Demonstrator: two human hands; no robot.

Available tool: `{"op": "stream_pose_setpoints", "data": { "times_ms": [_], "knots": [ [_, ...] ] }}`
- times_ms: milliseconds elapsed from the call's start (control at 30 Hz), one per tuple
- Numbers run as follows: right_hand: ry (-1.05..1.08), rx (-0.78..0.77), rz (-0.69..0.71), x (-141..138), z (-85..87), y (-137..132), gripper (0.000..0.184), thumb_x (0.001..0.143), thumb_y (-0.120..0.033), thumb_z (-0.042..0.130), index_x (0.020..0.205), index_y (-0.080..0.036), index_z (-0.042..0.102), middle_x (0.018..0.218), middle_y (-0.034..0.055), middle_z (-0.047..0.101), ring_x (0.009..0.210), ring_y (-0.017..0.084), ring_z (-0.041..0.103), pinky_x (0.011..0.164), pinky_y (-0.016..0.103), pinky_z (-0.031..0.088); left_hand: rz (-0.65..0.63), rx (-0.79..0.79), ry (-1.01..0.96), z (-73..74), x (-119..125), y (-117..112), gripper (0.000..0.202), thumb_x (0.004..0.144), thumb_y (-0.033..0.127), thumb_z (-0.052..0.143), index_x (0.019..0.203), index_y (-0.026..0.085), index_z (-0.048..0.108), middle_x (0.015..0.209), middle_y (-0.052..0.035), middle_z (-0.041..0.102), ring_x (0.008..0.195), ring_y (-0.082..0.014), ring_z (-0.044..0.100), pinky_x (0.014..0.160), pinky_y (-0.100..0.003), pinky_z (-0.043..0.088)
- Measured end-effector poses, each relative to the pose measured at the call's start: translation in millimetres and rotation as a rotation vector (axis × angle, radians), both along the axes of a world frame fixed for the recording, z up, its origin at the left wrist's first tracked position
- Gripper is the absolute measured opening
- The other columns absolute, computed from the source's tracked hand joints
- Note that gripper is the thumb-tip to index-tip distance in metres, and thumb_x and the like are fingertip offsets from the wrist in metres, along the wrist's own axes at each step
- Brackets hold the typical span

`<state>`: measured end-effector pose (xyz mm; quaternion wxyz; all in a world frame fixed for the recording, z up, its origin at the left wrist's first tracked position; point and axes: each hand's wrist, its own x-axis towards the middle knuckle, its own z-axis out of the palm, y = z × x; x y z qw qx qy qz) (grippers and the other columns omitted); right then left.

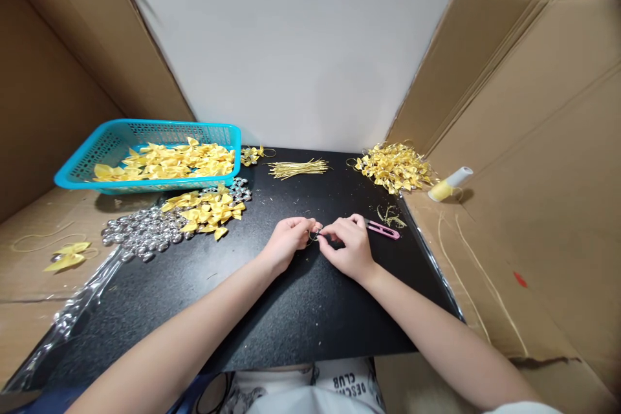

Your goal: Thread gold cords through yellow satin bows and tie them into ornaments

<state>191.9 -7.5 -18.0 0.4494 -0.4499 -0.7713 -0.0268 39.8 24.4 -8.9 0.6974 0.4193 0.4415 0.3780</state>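
Note:
My left hand and my right hand meet over the middle of the black table. Both are closed in a pinch on a thin gold cord, its small loop showing between the fingertips. Something small and shiny sits there too, mostly covered by the fingers. Just right of my right hand lies a pink thread snipper, with a tangle of cord scraps behind it. Beyond the hands, a bundle of cut gold cords lies across the table.
At the left stands a blue basket of yellow ribbon bows. Before it are loose bows and silver beads. A pile of corded bows lies back right, beside a spool. Cardboard walls flank the table.

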Motion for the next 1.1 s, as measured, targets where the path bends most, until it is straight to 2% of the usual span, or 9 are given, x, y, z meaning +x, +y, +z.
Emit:
{"op": "stream_pose_setpoints", "data": {
  "times_ms": [267,500,1100],
  "knots": [
    [-0.016,0.134,-0.005,-1.6,3.1,1.2,0.014,0.083,-0.015,0.063,0.070,-0.020,0.062,0.057,-0.0065,0.060,0.053,0.008,0.053,0.077,0.032,0.033,0.000,-0.049,-0.056,2.3,0.9,-5.3,0.026,0.064,0.036,0.068,0.059,0.013,0.055,0.046,0.0104,0.027,0.043,-0.0024,0.015,0.043,-0.021,0.009],
    [0.003,0.122,-0.036,-1.0,1.7,2.9,0.015,0.083,-0.020,0.068,0.069,-0.019,0.063,0.054,-0.0065,0.059,0.052,0.008,0.053,0.077,0.032,0.032,-0.026,-0.084,-0.097,-0.3,0.7,-6.3,0.030,0.066,0.039,0.070,0.060,0.015,0.054,0.046,0.0111,0.024,0.042,-0.0031,0.014,0.043,-0.021,0.010],
    [-0.066,0.137,0.006,5.4,3.8,1.7,0.015,0.089,-0.019,0.061,0.075,-0.021,0.066,0.058,-0.0059,0.063,0.055,0.008,0.054,0.080,0.032,0.030,-0.038,-0.074,-0.110,2.2,-0.8,-9.2,0.035,0.065,0.042,0.073,0.060,0.016,0.052,0.045,0.0113,0.024,0.041,-0.0029,0.015,0.042,-0.020,0.010]
  ]
}}
